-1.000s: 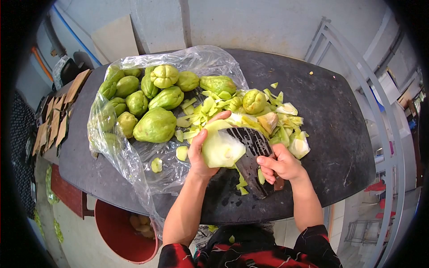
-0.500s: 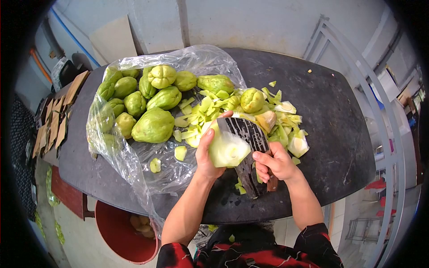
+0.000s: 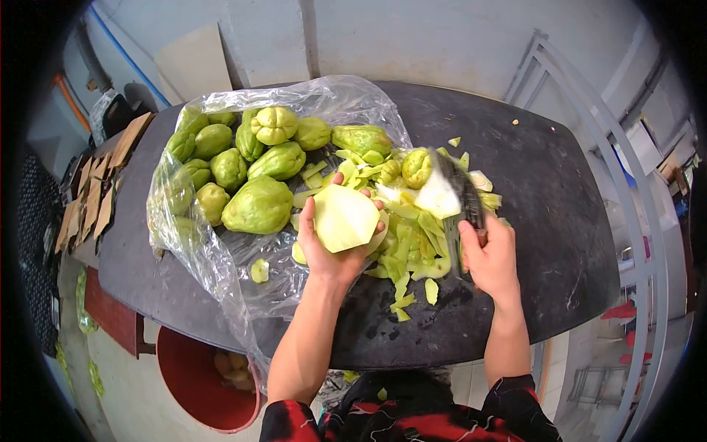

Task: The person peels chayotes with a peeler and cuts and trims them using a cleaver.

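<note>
My left hand [image 3: 329, 259] is wrapped around a peeled chayote [image 3: 345, 218], its flat pale cut face turned up. In my right hand [image 3: 492, 254] is a broad dark-bladed knife [image 3: 465, 193], blurred and tilted up, its blade away from the chayote. A white cut chayote piece [image 3: 437, 194] is right beside the blade; I cannot tell whether it clings to it. Green peelings [image 3: 412, 247] lie heaped below and between my hands. Behind the heap sits a whole chayote [image 3: 417, 168].
Several unpeeled chayotes [image 3: 257, 203] rest on a clear plastic bag [image 3: 243, 295] at the left of the dark table [image 3: 560, 258]. Below the front edge stands a red bucket [image 3: 193, 383] with pale pieces inside. A grey metal railing [image 3: 622, 155] runs along the right.
The knife has moved up and right, away from the chayote. A white piece is now apart from it, beside the blade. My left hand has shifted slightly left and turned the cut face up.
</note>
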A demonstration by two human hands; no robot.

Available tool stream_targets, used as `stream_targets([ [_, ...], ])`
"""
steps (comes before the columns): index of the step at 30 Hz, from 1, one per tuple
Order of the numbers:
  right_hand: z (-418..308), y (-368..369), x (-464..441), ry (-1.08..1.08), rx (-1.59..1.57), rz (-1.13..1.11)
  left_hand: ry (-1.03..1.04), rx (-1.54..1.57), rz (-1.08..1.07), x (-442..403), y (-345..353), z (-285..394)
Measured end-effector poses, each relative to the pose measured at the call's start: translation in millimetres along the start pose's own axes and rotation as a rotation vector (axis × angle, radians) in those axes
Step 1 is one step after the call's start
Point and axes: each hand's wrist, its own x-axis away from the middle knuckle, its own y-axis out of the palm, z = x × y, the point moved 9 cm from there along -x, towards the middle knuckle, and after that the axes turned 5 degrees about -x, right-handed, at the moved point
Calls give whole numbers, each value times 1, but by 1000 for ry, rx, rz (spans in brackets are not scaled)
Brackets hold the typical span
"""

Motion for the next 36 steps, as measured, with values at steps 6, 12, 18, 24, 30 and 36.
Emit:
stream_targets([
  [6,2,-20,-1,-76,-15,150,-19,87,46,2,4,5],
  [12,17,-32,-3,-1,-102,123,160,-305,232,39,4,75],
  [18,31,-71,-3,67,-188,254,679,-761,537,223,-62,241],
  [24,26,-85,-3,41,-195,274,769,-1134,949,395,-243,298],
  [30,32,-73,-5,71,-282,243,-91,-1074,1074,419,-386,147],
  [36,36,-73,-7,90,-245,224,-126,-1014,1054,423,-404,154],
])
